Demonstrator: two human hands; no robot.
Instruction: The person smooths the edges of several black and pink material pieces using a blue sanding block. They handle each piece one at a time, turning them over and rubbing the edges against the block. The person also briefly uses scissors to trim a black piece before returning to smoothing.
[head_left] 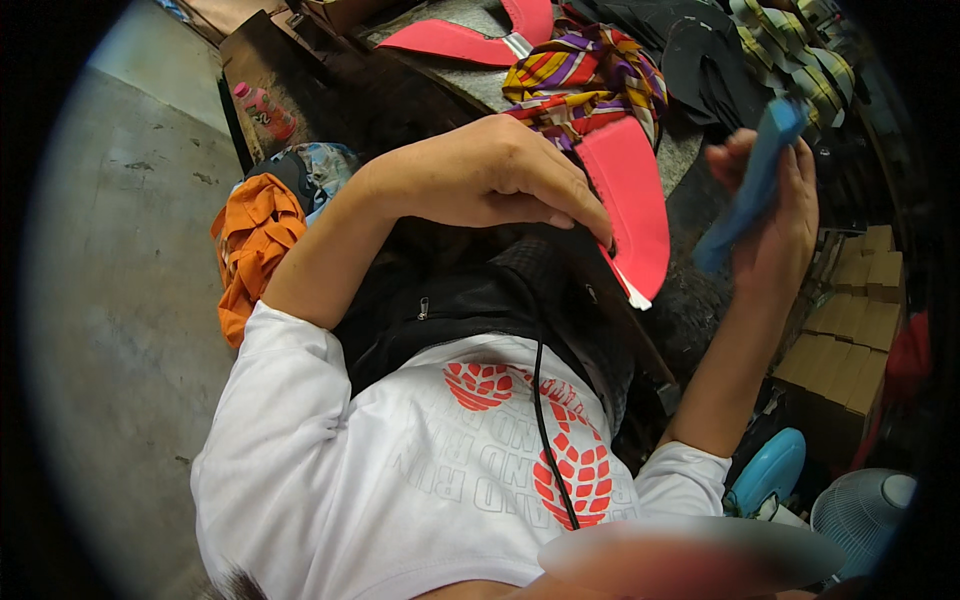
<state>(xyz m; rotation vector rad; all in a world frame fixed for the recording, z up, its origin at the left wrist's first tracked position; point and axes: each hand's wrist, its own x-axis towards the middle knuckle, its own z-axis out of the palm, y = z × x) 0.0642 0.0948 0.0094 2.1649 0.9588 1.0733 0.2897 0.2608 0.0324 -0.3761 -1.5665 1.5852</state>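
Note:
My left hand reaches across the middle with its fingertips closed on the lower edge of a curved, flat pink piece, which has stitching along its rim and a white tip. My right hand, raised on the right, holds a long, flat blue object; it is blurred, so its kind cannot be told. The blue object is apart from the pink piece. Beyond my left hand lies a bundled multicoloured patterned cloth. Another pink piece rests farther back on the bench.
An orange cloth lies at the left beside a patterned fabric. A pink bottle lies on the dark bench. Black pieces are piled at the back right. Brown cardboard boxes, a light-blue round object and a fan stand at the right.

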